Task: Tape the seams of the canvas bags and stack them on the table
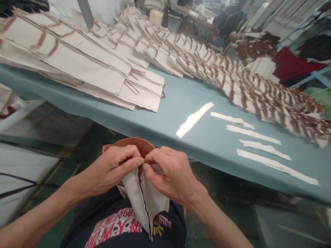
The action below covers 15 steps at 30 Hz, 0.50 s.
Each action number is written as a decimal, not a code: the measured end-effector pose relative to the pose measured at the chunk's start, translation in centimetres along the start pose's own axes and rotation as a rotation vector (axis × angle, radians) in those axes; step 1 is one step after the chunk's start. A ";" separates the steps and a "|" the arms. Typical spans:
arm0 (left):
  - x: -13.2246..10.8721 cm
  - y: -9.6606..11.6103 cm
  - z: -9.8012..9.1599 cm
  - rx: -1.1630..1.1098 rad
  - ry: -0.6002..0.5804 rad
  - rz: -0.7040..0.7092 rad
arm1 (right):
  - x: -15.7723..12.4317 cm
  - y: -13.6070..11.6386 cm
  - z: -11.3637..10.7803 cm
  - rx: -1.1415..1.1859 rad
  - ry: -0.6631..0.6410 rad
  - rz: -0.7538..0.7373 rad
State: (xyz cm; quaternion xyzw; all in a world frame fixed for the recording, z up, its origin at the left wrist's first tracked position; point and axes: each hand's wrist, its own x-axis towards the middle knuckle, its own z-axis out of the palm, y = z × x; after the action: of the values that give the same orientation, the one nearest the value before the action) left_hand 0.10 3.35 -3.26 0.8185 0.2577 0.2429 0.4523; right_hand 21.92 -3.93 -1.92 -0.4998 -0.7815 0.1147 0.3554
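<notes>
Close to my body, my left hand (116,163) and my right hand (172,174) meet, thumbs and fingertips pinching the top of a cream cloth piece (133,194). A dark brown trimmed seam runs down its middle to a pointed lower end, which hangs over a dark printed shirt or apron (108,230). Behind my fingers curves a brown band (137,142); whether it belongs to the same piece I cannot tell. The exact spot gripped is covered by my fingertips.
Across the blue-covered table (165,129) lie stacked cream cloth pieces with brown trim (85,62) and long overlapping rows of more pieces (207,58). Several white strips (253,134) lie nearer its front edge. A person (230,20) is at the back; red cloth (292,65) lies right.
</notes>
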 end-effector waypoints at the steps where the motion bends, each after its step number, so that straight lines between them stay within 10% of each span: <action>1: 0.3 0.3 -0.3 -0.012 -0.037 -0.011 | -0.1 0.0 -0.1 0.011 -0.004 0.004; 15: 0.5 1.4 -1.9 -0.026 -0.168 0.074 | 0.2 -0.8 -2.1 0.148 -0.149 -0.048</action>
State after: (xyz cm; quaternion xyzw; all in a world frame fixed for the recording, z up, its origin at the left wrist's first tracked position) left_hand -0.42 4.24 -1.10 0.8389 0.1853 0.1934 0.4738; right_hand 22.70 -4.55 0.13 -0.4436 -0.8069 0.2003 0.3347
